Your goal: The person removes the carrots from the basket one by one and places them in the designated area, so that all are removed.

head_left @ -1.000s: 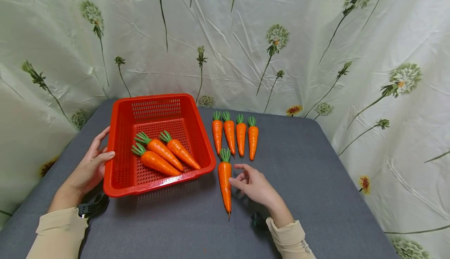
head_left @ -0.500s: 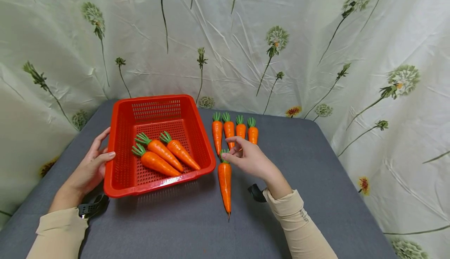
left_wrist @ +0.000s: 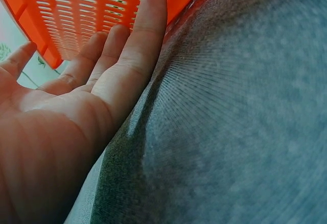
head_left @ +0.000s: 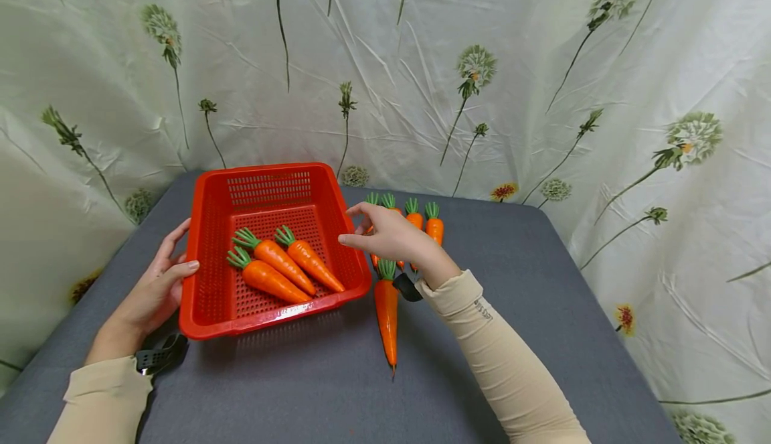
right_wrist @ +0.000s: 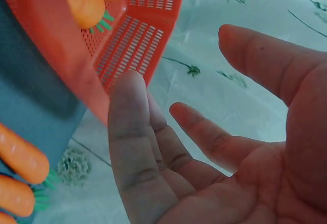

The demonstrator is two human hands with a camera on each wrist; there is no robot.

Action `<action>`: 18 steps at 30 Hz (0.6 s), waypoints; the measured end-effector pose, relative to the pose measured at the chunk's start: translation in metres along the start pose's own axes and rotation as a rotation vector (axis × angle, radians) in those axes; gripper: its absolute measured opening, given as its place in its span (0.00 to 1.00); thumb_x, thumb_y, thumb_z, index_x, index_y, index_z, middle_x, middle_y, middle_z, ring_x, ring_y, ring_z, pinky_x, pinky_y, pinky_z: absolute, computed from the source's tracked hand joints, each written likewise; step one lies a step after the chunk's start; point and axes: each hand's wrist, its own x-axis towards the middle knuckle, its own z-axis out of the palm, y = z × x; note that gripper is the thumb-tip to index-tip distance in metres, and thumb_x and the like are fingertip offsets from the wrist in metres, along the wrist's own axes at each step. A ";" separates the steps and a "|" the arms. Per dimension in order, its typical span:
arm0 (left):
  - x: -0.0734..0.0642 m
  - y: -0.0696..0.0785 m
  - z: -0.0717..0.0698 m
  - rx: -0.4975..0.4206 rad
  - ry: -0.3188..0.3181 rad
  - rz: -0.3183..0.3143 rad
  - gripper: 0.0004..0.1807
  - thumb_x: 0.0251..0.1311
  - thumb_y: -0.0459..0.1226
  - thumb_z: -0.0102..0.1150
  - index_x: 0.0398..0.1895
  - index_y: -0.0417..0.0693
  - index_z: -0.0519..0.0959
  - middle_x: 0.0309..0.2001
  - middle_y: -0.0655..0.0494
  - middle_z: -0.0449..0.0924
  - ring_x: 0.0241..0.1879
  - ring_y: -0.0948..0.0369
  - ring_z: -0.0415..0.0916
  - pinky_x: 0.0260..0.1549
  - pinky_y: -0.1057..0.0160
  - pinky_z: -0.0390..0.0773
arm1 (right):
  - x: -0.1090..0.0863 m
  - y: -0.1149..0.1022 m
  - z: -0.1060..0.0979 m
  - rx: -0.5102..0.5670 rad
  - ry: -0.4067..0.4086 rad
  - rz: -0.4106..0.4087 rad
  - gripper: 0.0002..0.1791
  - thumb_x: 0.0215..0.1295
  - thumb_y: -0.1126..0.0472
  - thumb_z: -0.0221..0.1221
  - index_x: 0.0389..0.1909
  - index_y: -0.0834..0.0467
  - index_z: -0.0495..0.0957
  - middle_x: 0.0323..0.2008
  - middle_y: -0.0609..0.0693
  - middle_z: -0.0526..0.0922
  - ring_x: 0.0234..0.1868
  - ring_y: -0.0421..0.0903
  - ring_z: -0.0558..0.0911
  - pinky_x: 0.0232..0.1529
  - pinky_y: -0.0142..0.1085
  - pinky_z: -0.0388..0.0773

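Observation:
A red plastic basket [head_left: 205,329] with slotted walls sits at the left of the table and holds 3 orange carrots [head_left: 274,282] with green tops. My left hand [head_left: 150,286] grips its left side, thumb at the rim and fingers against the outer wall [left_wrist: 66,9]. My right hand [head_left: 388,230] is at the basket's right rim, fingers loosely bent and apart, with nothing between them in the right wrist view. Below that hand, one carrot [head_left: 386,323] lies lengthwise on the table. Behind it several carrots [head_left: 434,230] stand in a row, partly hidden by the hand.
The grey cloth-covered table [head_left: 518,310] runs back to a white curtain [head_left: 385,96] printed with dandelions. A dark strap [head_left: 161,355] is on the left wrist, and a black camera [head_left: 407,288] shows at the right wrist.
My right hand has moved from beside the single carrot, up and left over its top, to the basket's right rim. My left hand and the basket have stayed in place.

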 end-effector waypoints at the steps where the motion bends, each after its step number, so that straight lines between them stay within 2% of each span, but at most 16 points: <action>1: 0.000 0.000 0.000 -0.002 -0.002 0.002 0.40 0.75 0.28 0.37 0.81 0.68 0.39 0.63 0.57 0.69 0.53 0.61 0.82 0.43 0.56 0.86 | 0.004 -0.002 0.001 -0.011 -0.011 -0.005 0.32 0.68 0.45 0.62 0.68 0.53 0.68 0.39 0.48 0.80 0.34 0.43 0.79 0.36 0.34 0.76; 6: 0.000 0.000 -0.001 -0.015 -0.013 0.012 0.39 0.75 0.27 0.36 0.81 0.67 0.39 0.62 0.57 0.69 0.53 0.61 0.82 0.43 0.56 0.86 | 0.025 -0.014 0.006 -0.043 -0.080 0.002 0.32 0.67 0.44 0.62 0.67 0.51 0.68 0.42 0.48 0.81 0.36 0.44 0.80 0.38 0.34 0.77; 12: 0.001 -0.001 -0.002 -0.012 -0.016 0.010 0.39 0.75 0.28 0.36 0.81 0.67 0.39 0.63 0.57 0.69 0.53 0.61 0.82 0.43 0.56 0.86 | 0.044 -0.026 0.013 -0.131 -0.145 0.030 0.35 0.67 0.41 0.62 0.71 0.50 0.65 0.52 0.49 0.82 0.47 0.44 0.82 0.46 0.35 0.79; 15: 0.001 -0.001 -0.002 -0.011 -0.017 0.010 0.39 0.75 0.28 0.36 0.81 0.68 0.39 0.63 0.56 0.69 0.53 0.61 0.82 0.43 0.56 0.86 | 0.054 -0.030 0.017 -0.163 -0.171 0.040 0.36 0.67 0.40 0.62 0.71 0.50 0.65 0.53 0.50 0.81 0.50 0.45 0.81 0.48 0.37 0.78; 18: 0.000 0.000 -0.001 -0.005 -0.014 0.010 0.39 0.75 0.28 0.36 0.81 0.68 0.39 0.62 0.56 0.68 0.52 0.61 0.82 0.43 0.56 0.86 | 0.064 -0.033 0.021 -0.200 -0.193 0.031 0.36 0.67 0.41 0.62 0.71 0.51 0.65 0.58 0.50 0.78 0.56 0.45 0.79 0.54 0.38 0.77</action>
